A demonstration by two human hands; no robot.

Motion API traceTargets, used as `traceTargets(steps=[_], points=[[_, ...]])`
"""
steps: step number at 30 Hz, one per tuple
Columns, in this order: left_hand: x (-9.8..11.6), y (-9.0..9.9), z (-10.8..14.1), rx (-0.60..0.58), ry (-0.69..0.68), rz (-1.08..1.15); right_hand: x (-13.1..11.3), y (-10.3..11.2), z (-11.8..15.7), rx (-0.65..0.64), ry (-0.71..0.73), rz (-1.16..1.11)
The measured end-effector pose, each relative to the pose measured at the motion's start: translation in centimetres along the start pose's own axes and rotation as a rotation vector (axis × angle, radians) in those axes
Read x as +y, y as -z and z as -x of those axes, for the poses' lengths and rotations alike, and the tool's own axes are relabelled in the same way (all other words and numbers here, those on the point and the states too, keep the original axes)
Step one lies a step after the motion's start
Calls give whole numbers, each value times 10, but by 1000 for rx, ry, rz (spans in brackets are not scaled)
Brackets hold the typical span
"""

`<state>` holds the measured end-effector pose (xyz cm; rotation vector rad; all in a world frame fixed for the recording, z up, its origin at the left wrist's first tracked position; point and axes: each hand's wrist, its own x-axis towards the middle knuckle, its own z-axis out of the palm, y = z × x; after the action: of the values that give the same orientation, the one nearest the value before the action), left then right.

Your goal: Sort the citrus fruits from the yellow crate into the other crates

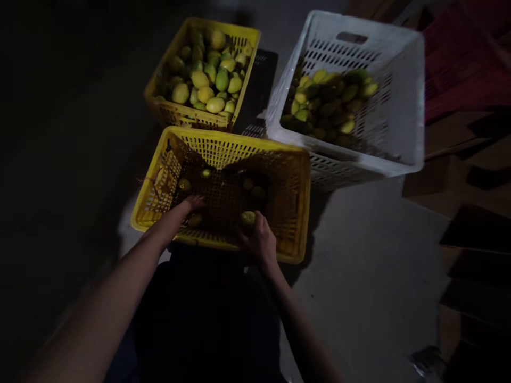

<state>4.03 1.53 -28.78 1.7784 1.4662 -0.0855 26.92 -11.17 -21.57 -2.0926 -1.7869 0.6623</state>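
A yellow plastic crate (301, 213) stands in front of me with several loose lemons on its dark bottom. My right hand (261, 239) is closed around a greenish-yellow lemon (248, 218) just inside the crate's near side. Over the left part of the same crate, my left hand (195, 202) reaches in with its fingers stretched out, and I see nothing held in it. One lemon (195, 220) lies just below that hand, and another lemon (184, 184) rests beyond it near the left wall. Shadow hides part of the crate's bottom.
Behind stands a second yellow crate (159, 109), filled with yellow and green lemons. A white crate (407, 106) at the back right holds a heap of similar fruit. Cardboard boxes (429, 183) and a red crate (459, 64) line the right side. The light is dim.
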Motion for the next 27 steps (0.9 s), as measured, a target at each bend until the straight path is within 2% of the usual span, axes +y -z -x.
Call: traceTargets(steps=[4, 7, 9, 11, 13, 15, 17, 18, 19, 21, 23, 25, 27], points=[[-14, 8, -7, 2, 72, 69, 2, -4, -2, 34, 9, -10], [-4, 26, -5, 87, 88, 165, 1, -5, -6, 38, 21, -26], [18, 44, 3, 148, 71, 292, 1, -6, -8, 34, 16, -47], [49, 65, 21, 185, 26, 434, 1, -5, -7, 39, 1, -85], [83, 87, 46, 173, -31, 698, 1, -1, -7, 54, -17, -166], [117, 109, 77, 107, -102, 1056, -2, 10, -11, 84, -56, -292], [146, 130, 107, 65, -197, 1294, -12, 30, -20, 158, -111, -451], [158, 141, 121, 107, -249, 1300, -22, 45, -26, 222, -129, -532], [170, 151, 133, 199, -303, 1256, -35, 63, -33, 294, -124, -609], [191, 170, 155, 464, -431, 1096, -69, 106, -47, 426, -46, -741], [209, 185, 172, 714, -583, 952, -107, 152, -56, 491, 127, -829], [222, 192, 185, 862, -724, 867, -141, 191, -57, 514, 288, -872], [227, 190, 191, 934, -803, 839, -163, 215, -52, 546, 429, -897]])
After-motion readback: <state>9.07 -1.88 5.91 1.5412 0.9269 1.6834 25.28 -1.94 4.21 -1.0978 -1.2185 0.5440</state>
